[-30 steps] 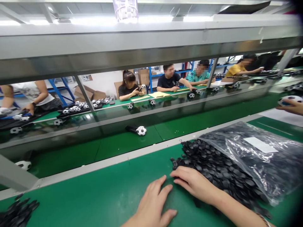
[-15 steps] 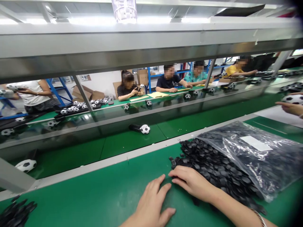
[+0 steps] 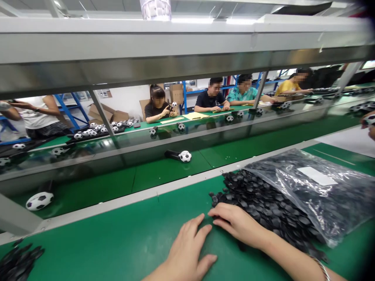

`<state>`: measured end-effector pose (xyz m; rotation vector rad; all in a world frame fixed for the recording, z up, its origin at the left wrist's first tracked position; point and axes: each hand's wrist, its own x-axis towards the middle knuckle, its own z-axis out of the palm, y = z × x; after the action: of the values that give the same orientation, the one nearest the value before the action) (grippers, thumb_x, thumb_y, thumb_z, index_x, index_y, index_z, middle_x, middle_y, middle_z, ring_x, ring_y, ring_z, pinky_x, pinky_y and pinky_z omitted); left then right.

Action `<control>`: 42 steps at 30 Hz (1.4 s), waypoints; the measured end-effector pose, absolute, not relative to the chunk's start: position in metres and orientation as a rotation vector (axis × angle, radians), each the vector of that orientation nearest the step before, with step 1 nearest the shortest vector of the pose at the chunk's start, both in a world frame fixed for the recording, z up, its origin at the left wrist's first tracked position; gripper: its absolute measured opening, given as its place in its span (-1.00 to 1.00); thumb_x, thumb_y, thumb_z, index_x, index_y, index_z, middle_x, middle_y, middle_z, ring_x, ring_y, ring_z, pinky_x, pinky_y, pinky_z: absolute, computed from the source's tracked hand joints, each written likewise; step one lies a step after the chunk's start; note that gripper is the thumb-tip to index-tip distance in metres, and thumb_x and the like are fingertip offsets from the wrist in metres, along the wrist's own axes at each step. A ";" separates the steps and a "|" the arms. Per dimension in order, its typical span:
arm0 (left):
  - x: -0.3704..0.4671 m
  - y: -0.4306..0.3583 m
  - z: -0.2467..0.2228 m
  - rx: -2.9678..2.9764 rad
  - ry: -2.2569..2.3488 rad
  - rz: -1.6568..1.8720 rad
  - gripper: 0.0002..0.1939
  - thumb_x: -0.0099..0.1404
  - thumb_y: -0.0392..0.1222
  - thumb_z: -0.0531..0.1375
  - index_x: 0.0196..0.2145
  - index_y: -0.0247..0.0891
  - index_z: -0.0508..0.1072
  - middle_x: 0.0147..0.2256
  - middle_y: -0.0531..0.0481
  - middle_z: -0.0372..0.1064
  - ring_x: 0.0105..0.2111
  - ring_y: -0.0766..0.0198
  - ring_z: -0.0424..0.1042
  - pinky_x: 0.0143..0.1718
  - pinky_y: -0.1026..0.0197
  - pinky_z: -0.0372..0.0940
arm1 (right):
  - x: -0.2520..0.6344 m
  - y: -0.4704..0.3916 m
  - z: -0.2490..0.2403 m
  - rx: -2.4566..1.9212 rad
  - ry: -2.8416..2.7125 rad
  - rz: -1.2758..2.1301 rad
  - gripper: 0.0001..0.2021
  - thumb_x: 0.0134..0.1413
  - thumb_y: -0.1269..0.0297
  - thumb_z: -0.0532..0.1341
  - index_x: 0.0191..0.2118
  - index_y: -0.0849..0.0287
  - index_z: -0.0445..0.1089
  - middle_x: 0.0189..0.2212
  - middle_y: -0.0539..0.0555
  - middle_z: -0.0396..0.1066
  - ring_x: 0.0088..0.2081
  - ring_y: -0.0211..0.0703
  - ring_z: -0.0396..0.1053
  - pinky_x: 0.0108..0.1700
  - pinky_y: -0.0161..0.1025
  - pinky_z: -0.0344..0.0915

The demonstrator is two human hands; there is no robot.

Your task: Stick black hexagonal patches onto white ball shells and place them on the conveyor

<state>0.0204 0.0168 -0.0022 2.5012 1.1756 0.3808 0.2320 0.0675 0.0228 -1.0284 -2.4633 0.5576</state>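
Observation:
My left hand (image 3: 187,244) is over the green worktop (image 3: 123,238), fingers stretched forward and thumb apart, with nothing in it. Just to its right, my right hand (image 3: 237,224) rests at the near left edge of a heap of small flat black pieces (image 3: 263,199). Its fingers are loosely bent, with a gap between forefinger and thumb, and I see nothing held there; the underside of this hand is hidden. The pieces spill from the mouth of a clear plastic bag (image 3: 345,195) with a white label.
Beyond the metal rail (image 3: 125,201) runs a green conveyor belt (image 3: 152,175) carrying black pieces with football-patterned ends (image 3: 185,156). Another black heap (image 3: 20,259) lies at lower left. A metal post (image 3: 14,210) stands at left. Several people sit across the line; a co-worker's hand (image 3: 371,127) shows at right.
The football-ended pieces on the near belt have shifted right, while those on the far line have moved slightly left. Both my hands have stayed nearly still. The co-worker's hand at right has drawn back.

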 end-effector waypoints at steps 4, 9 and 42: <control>0.021 0.016 -0.001 2.501 1.179 0.363 -0.41 0.21 -0.06 0.13 0.15 -0.29 0.11 0.21 -0.29 -0.07 0.19 -0.02 0.01 0.13 -0.12 0.08 | 0.232 0.069 0.019 -1.014 -2.440 0.559 -0.80 0.18 0.38 0.06 -0.12 0.12 0.34 -0.26 0.06 0.38 -0.22 -0.22 0.34 -0.17 -0.32 0.27; 0.021 0.015 0.001 2.498 1.175 0.428 -0.43 0.20 -0.06 0.14 0.13 -0.26 0.13 0.21 -0.26 -0.05 0.17 -0.02 0.03 0.11 -0.11 0.10 | 0.233 0.069 0.018 -0.968 -2.433 0.527 -0.78 0.22 0.33 0.01 -0.11 0.14 0.36 -0.27 0.09 0.39 -0.22 -0.21 0.34 -0.17 -0.31 0.29; 0.023 0.009 0.008 2.556 1.229 0.554 -0.45 0.25 0.11 0.04 0.11 -0.22 0.12 0.18 -0.16 0.04 0.11 0.05 0.15 0.08 0.04 0.12 | 0.270 0.100 -0.049 -0.836 -2.442 0.229 -0.70 0.10 0.04 0.07 -0.23 0.07 0.43 -0.19 0.11 0.41 -0.16 0.02 0.40 -0.08 -0.05 0.36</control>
<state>0.0227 0.0085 0.0080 2.5557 1.2294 0.5542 0.2696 0.1002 -0.0487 -0.8357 -2.4417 0.2295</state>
